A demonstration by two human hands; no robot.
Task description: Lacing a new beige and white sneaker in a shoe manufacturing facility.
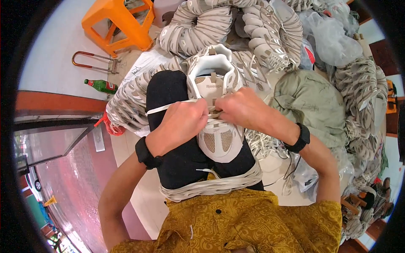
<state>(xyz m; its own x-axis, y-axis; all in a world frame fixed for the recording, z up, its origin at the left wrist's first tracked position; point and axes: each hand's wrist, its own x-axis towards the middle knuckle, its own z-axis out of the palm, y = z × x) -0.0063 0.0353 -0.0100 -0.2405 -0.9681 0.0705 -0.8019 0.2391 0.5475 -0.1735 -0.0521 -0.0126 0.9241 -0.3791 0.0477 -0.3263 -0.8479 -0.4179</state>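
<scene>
1. Dead centre of the view, a white shoe upper [215, 105] with beige mesh panels lies on the person's lap, toe cap pointing at 6 o'clock and padded collar opening at 12.
2. The left hand [183, 122] is curled closed over the lace area at about 9 o'clock of the upper, knuckles up. It seems to pinch a flat white lace [166, 108] that runs off toward 9 across the black trouser leg [168, 97].
3. The right hand [240, 109] sits at 3 o'clock of the upper, fingers tucked down tight into the eyelet row; the fingertips are hidden, so exactly what they nip I cannot tell.
4. Both hands meet nearly touching over the tongue. Each wrist wears a black band.
5. Handling call: this upper looks light and floppy, with no sole in view, so it will fold if grabbed by the mesh toe. The firmer collar or eyelet stays seem the better places to hold it.
6. The lace looks thin, limp and a bit slick; a fingertip pinch near its end should control it best.
7. A bundle of white laces [215, 185] drapes across the lap at 6 o'clock.
8. Stacks of matching uppers [198, 25] fan out at 12 o'clock, an orange stool [118, 25] at 11, a green bottle [101, 85] at 10.
</scene>
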